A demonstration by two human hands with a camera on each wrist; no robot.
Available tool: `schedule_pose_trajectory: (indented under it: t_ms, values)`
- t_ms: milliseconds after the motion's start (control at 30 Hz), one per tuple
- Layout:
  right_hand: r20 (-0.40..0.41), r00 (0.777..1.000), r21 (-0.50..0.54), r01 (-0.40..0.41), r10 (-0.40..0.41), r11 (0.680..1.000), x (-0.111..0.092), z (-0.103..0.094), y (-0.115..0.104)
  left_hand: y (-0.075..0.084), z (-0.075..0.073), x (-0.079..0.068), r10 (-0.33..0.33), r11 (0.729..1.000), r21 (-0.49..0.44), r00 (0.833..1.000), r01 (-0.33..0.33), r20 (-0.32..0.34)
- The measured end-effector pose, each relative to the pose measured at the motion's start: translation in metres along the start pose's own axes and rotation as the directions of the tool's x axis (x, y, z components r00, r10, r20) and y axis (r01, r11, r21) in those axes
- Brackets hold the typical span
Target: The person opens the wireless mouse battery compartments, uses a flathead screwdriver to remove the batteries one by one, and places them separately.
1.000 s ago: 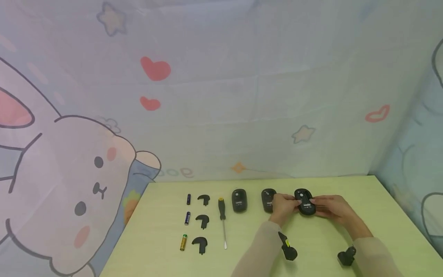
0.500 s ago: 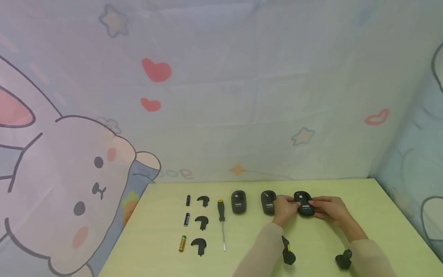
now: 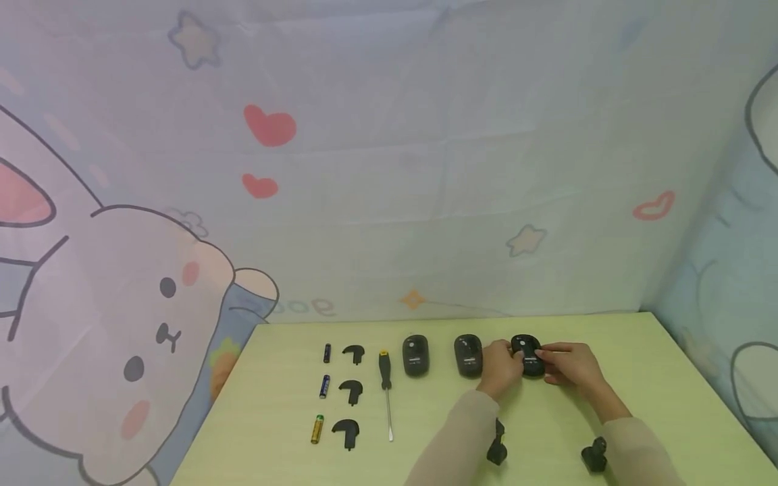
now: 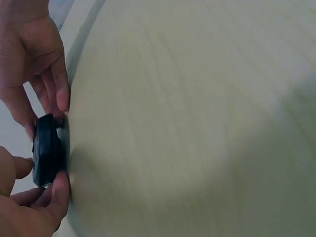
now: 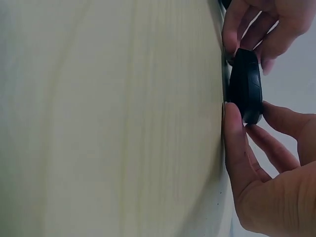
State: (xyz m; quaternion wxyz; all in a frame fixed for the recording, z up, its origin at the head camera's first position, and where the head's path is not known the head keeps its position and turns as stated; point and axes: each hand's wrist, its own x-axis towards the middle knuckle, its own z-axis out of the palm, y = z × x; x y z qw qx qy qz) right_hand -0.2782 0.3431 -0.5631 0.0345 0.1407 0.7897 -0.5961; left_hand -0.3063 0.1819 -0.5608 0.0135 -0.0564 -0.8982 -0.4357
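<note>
A black computer mouse [image 3: 526,352] lies between both hands at the right of the table, a pale dot and small label on its upper face. My left hand [image 3: 501,370] pinches its left side with thumb and fingers. From the right, my right hand [image 3: 574,366] holds the opposite side. Both wrist views show the mouse [image 4: 45,150] edge-on, low at the tabletop; whether it touches is unclear. A second black mouse [image 3: 468,356] sits just left of my left hand, and a third mouse [image 3: 416,356] further left.
Left of the mice lies a screwdriver [image 3: 385,371] with a yellow-tipped handle. Beyond it stand black hook-shaped pieces [image 3: 351,390] in a column, then batteries: a dark one [image 3: 327,353], a blue one [image 3: 325,387] and a gold one [image 3: 317,429]. A printed cloth [image 3: 389,169] hangs behind the table [image 3: 261,405].
The held mouse and my right hand have shifted slightly left, and the mouse sits a little straighter. Both hands keep hold of it. The head view has drifted a little.
</note>
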Motion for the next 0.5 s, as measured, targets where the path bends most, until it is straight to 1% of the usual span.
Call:
schedule_pose_trajectory:
  t_ms: [67,133,200,267,333,400,467,500]
  values:
    - [0.006,1.000,-0.013,0.002,-0.002,1.000,-0.001,-0.001,-0.002,0.002,-0.003,-0.001,0.021,0.997,0.072,0.999,-0.023,0.030]
    - [0.012,1.000,-0.022,0.005,-0.005,1.000,-0.002,-0.002,-0.003,0.006,-0.008,-0.004,0.061,0.985,0.157,0.996,-0.071,0.067]
    - [0.010,1.000,-0.033,0.013,-0.012,0.999,-0.003,-0.006,-0.006,0.013,-0.013,-0.006,0.125,0.956,0.251,0.986,-0.148,0.107]
    - [0.003,1.000,-0.043,0.020,-0.020,0.999,-0.003,-0.011,-0.008,0.019,-0.020,-0.009,0.206,0.907,0.345,0.970,-0.240,0.132]
    - [-0.002,1.000,-0.055,0.027,-0.027,0.998,-0.003,-0.015,-0.010,0.026,-0.031,-0.012,0.272,0.847,0.433,0.951,-0.310,0.148]
    - [0.004,0.999,-0.070,0.032,-0.032,0.997,-0.003,-0.019,-0.011,0.030,-0.042,-0.016,0.320,0.791,0.497,0.934,-0.356,0.160]
    - [0.006,0.999,-0.090,0.039,-0.039,0.995,-0.006,-0.021,-0.013,0.032,-0.056,-0.019,0.352,0.751,0.531,0.919,-0.392,0.179]
    - [0.006,0.999,-0.095,0.047,-0.047,0.994,-0.008,-0.023,-0.013,0.032,-0.063,-0.021,0.365,0.736,0.540,0.911,-0.408,0.191]
